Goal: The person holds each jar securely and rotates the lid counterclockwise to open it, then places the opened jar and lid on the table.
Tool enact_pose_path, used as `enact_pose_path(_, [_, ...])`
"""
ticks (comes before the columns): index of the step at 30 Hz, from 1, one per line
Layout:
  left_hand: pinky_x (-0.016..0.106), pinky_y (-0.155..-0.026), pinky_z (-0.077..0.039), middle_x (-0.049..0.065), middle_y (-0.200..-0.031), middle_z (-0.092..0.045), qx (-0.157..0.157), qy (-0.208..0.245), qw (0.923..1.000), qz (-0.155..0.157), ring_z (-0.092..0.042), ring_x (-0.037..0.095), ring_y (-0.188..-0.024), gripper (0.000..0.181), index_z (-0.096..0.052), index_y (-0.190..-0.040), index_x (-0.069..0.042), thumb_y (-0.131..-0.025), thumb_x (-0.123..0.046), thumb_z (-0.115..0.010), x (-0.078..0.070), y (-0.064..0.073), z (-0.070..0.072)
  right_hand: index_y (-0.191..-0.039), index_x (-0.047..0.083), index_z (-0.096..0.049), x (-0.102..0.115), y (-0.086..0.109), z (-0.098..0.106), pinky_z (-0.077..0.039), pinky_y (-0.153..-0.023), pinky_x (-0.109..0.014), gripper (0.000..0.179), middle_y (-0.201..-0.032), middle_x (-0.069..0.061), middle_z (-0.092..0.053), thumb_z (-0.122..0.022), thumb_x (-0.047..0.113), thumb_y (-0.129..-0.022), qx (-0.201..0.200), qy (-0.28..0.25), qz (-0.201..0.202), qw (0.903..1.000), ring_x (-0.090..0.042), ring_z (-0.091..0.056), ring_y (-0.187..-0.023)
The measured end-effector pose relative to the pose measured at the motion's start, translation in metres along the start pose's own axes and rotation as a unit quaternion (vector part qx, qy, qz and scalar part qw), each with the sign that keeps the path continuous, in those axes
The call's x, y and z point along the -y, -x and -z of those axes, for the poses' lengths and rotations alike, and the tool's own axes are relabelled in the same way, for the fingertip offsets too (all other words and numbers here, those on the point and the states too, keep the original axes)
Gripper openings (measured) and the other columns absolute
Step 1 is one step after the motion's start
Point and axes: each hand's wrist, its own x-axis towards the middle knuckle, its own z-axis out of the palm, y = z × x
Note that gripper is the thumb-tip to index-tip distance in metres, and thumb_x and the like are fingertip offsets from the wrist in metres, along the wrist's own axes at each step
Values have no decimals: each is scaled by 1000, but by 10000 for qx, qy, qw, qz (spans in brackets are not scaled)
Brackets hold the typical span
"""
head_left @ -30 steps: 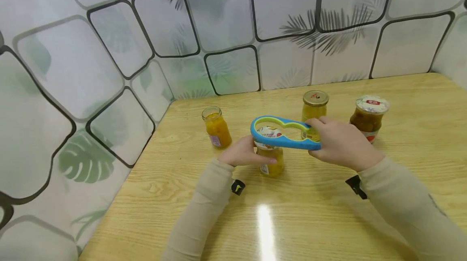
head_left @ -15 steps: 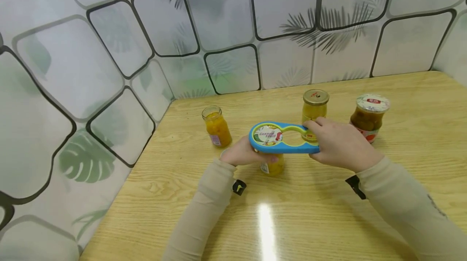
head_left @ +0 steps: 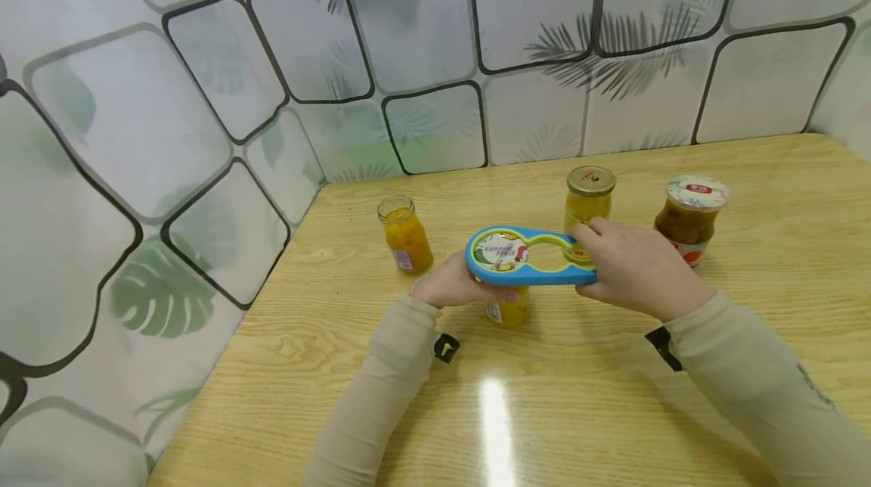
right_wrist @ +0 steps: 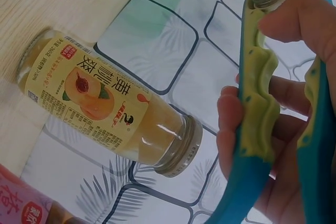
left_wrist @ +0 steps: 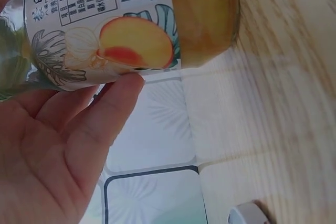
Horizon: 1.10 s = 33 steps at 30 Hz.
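My left hand (head_left: 449,283) grips a glass jar of yellow peaches (head_left: 512,311) on the wooden table; its peach-printed label (left_wrist: 84,51) fills the top of the left wrist view. A blue jar opener (head_left: 544,277) with a wavy yellow lining lies level over that jar. Its end loop surrounds the patterned lid (head_left: 500,251), which shows through from above. My right hand (head_left: 636,268) holds the opener's handle end, fingers and thumb wrapped about both arms in the right wrist view. Part of the jar's shoulder is hidden by the opener and my left hand.
An uncapped jar of orange fruit (head_left: 407,241) stands to the left. Behind the opener is a gold-lidded peach jar (head_left: 588,203), and right of it a dark jar with a white lid (head_left: 689,226). A patterned wall (head_left: 429,41) borders the table (head_left: 306,389).
The opener was tilted over the jar, then came down level, its loop now around the lid. Both hands kept their holds, and the other jars stayed in place.
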Motion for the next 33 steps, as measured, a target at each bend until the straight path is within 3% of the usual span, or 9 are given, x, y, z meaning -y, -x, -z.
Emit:
enact_pose_path(11, [29, -90, -37, -3, -112, -55, 249, 67, 9996, -127, -49, 10, -102, 67, -46, -124, -15, -66, -12, -78, 3, 0, 3, -98, 4, -57, -2, 2, 2, -39, -40, -28, 55, -77, -4, -51, -78, 35, -58, -209, 179, 287, 9992, -11, -44, -51])
enact_pose_path(21, [28, -95, -33, 13, -121, -48, 987, 491, 9931, -400, -45, 15, -108, 71, -36, -129, -1, -68, 6, -72, -16, 11, 10, -100, 4, -57, -5, 2, 2, -41, -40, -28, 61, -78, -4, -51, -81, 36, -54, -384, 76, 617, 9973, -11, -45, -50])
enact_pose_path(29, [26, -95, -32, 6, -123, -47, 1304, 264, 9902, -430, -44, 12, -110, 75, -33, -131, -6, -69, 1, -74, 3, 4, 11, -101, 5, -58, -6, 2, 2, -40, -42, -26, 60, -76, 0, -49, -81, 36, -55, -335, -48, 739, 9967, -9, -42, -50])
enact_pose_path(33, [26, -95, -31, 7, -123, -46, 1314, 246, 9903, -376, -43, 12, -110, 76, -33, -132, -5, -68, 2, -74, 0, 4, 11, -101, 6, -59, -6, 2, 2, -39, -43, -25, 56, -75, 0, -50, -79, 34, -57, -270, -136, 708, 9970, -7, -41, -50])
